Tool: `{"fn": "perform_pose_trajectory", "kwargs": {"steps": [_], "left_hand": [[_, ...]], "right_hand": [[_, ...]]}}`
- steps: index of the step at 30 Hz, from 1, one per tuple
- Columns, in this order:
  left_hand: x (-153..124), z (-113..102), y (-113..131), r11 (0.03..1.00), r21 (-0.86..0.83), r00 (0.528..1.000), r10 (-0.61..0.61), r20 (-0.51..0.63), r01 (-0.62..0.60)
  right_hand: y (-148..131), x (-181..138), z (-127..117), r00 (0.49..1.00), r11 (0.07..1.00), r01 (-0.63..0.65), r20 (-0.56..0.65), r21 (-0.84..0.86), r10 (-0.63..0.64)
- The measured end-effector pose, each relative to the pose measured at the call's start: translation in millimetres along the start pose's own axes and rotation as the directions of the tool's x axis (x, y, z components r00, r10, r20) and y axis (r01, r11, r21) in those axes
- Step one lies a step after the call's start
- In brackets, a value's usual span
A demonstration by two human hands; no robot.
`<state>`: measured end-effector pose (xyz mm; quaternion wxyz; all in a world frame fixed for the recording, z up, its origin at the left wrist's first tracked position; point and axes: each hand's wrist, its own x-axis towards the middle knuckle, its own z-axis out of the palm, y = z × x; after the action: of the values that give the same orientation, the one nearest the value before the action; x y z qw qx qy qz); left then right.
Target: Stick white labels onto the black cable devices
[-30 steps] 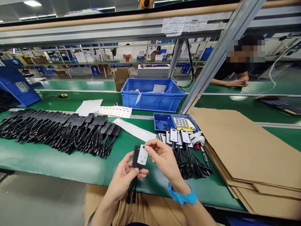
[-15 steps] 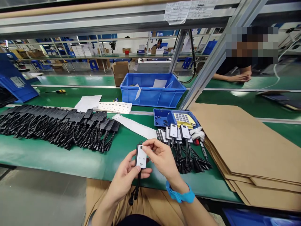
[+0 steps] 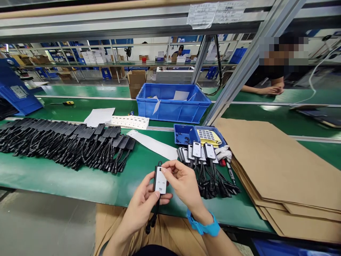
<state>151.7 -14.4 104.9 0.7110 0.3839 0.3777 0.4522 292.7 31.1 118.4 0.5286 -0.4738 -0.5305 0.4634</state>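
Observation:
My left hand (image 3: 142,204) grips a small black module (image 3: 160,180) with a white label on its face; its black cable hangs down toward my lap. The fingers of my right hand (image 3: 183,183), which wears a blue wrist strap (image 3: 204,225), pinch and press the label at the module's top edge. Just to the right lies a small pile of labelled modules (image 3: 202,153) with their cables fanned toward me. A long row of unlabelled black modules (image 3: 66,140) with cables stretches across the green bench (image 3: 80,177) at the left.
A small blue tray (image 3: 186,135) holds screws and a yellow label sheet (image 3: 209,136). White backing strips (image 3: 153,144) and label sheets lie behind. A large blue bin (image 3: 173,103) stands farther back, brown cardboard sheets (image 3: 279,167) at right. Another person leans on the far bench (image 3: 269,90).
The white label, held loose over the module a second ago, now lies flat on its face. My right fingers moved to the module's top edge. The view dipped slightly.

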Motion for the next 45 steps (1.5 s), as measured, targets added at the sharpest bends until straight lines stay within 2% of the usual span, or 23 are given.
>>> {"fn": "perform_pose_trajectory", "kwargs": {"steps": [11, 16, 20, 24, 27, 30, 32, 35, 38, 41, 45], "left_hand": [[1, 1, 2, 0.998, 0.054, 1.000, 0.011, 0.021, -0.012], [4, -2, 1, 1.000, -0.004, 0.999, -0.023, 0.024, 0.023], [8, -3, 5, 0.987, -0.142, 0.997, -0.073, -0.003, 0.072], [12, -3, 10, 0.986, -0.156, 0.998, -0.066, -0.022, 0.062], [15, -4, 10, 0.979, -0.203, 0.998, -0.019, -0.067, 0.006], [18, -6, 7, 0.982, -0.186, 0.995, -0.030, -0.094, 0.012], [19, -9, 3, 0.995, -0.100, 0.995, -0.030, -0.095, 0.020], [21, -13, -5, 0.994, 0.105, 0.991, 0.026, -0.128, -0.012], [24, -15, -12, 0.970, 0.242, 0.986, 0.064, -0.153, -0.025], [30, -12, -14, 0.982, 0.187, 0.990, 0.033, -0.134, -0.008], [42, 1, -6, 0.996, -0.082, 0.993, -0.037, -0.111, 0.028]], "right_hand": [[0, 0, 2, 0.999, 0.999, 0.021, -0.025, -0.026, -0.021], [6, 4, -3, 0.998, 0.987, 0.068, -0.006, -0.146, -0.069], [16, 6, -4, 0.993, 0.973, 0.088, 0.092, -0.213, -0.070], [24, -2, -1, 0.975, 0.979, 0.025, 0.223, -0.204, 0.021], [26, -11, 1, 0.940, 0.985, -0.024, 0.331, -0.169, 0.080], [28, -16, 2, 0.900, 0.997, -0.020, 0.433, -0.073, 0.050], [29, -16, 3, 0.919, 0.999, -0.001, 0.395, -0.048, 0.020], [31, -14, 5, 0.966, 0.994, 0.045, 0.258, -0.095, -0.019], [32, -12, 8, 0.982, 0.990, 0.064, 0.182, -0.123, -0.041], [33, -12, 8, 0.989, 0.985, 0.081, 0.134, -0.152, -0.060], [29, -12, -2, 0.984, 0.940, 0.170, 0.108, -0.295, -0.144]]}}
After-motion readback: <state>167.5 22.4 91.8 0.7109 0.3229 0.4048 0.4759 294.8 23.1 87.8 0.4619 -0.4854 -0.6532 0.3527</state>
